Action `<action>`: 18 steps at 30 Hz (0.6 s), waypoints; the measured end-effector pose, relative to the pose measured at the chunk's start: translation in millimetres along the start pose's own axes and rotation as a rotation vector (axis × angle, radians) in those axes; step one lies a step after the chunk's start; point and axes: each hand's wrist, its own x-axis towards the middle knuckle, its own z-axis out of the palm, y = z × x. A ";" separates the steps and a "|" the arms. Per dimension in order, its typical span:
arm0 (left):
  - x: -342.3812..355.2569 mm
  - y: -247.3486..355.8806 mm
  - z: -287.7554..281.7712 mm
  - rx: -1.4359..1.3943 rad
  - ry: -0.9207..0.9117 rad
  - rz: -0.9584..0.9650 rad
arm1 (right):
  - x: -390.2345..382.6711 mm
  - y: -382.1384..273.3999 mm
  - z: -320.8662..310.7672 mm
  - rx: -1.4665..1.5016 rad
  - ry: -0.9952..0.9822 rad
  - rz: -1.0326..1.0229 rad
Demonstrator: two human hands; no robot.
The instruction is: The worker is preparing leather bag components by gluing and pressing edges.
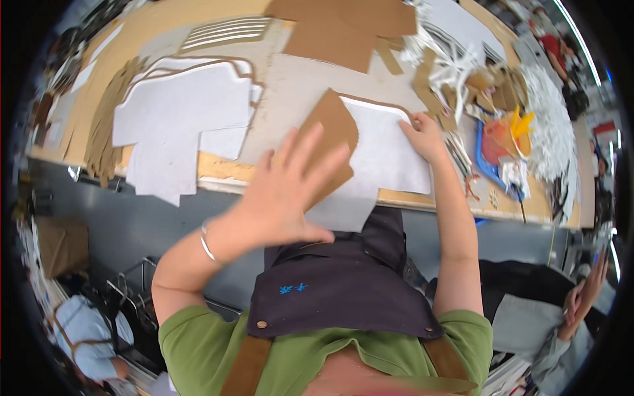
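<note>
My left hand (290, 188) is blurred, its fingers spread over a brown piece (330, 119) that stands folded up from a white pattern-shaped sheet (389, 158). My right hand (422, 135) pinches that sheet at its upper right corner, by the brown border. The sheet's lower part hangs over the table's front edge. To the left lies a stack of similar white pieces (178, 105) with brown edging, partly over that edge.
On the table (224, 171) are large brown sheets (330, 26), brown strips (105, 119), a striped piece (224, 34), white strip scraps (551, 138), scissors (470, 185) and a blue tray (485, 162) of small items. Co-workers (89, 336) (574, 303) sit on both sides.
</note>
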 end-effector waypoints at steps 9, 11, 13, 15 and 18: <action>-19.9 -29.5 69.5 -0.141 0.244 -0.067 | -53.7 15.8 -33.8 0.206 -0.079 0.164; -28.4 -58.2 58.3 -0.534 0.322 -0.426 | -62.7 12.2 -35.5 0.306 -0.108 0.146; -25.9 -90.8 29.7 -0.699 0.589 -0.544 | -69.3 11.5 -32.4 0.325 -0.160 0.173; -22.0 -103.7 -1.1 0.057 0.520 -0.609 | -73.7 3.4 -28.2 0.351 -0.221 0.197; 27.8 -87.1 -15.4 0.224 0.708 -0.253 | -81.7 -7.8 -21.2 0.165 -0.116 0.178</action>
